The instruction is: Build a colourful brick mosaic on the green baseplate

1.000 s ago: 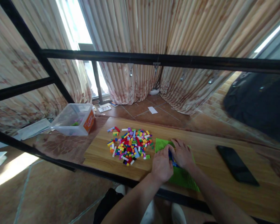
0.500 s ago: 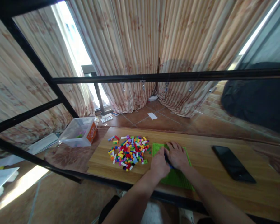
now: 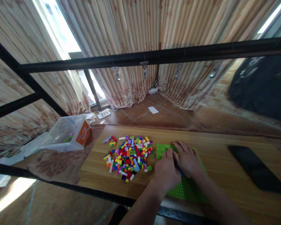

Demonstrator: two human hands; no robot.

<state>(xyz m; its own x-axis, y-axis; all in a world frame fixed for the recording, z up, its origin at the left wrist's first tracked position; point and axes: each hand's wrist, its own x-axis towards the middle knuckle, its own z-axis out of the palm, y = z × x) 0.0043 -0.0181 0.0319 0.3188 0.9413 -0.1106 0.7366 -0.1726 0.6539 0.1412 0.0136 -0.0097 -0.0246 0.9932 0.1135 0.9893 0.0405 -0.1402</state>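
Your two forearms come in from the bottom edge of the frame and meet low and right of center. Your left hand [image 3: 166,170] sits knuckles up with the fingers curled down onto the green baseplate [image 3: 186,189]. Whether it pinches anything cannot be told. Your right hand [image 3: 189,161] lies flat just beside it, fingers stretched out and slightly spread on the plate, pointing to the upper left. A sliver of a blue piece [image 3: 179,171] shows in the gap between the hands, and which hand has it is hidden. The baseplate lies on the wooden table [image 3: 215,140], its near edge close to the table's front.

Just left of the plate, at center frame, is the loose pile of small coloured bricks [image 3: 128,154], lying flat on the wood. At the right edge a black phone [image 3: 257,172] lies face up, well apart from your hands.

Farther back on the left, a clear plastic bin [image 3: 65,132] with an orange label stands tilted on a patterned cloth [image 3: 53,162]. A black metal bar [image 3: 154,56] crosses the upper frame, with curtains [image 3: 135,28] behind it.
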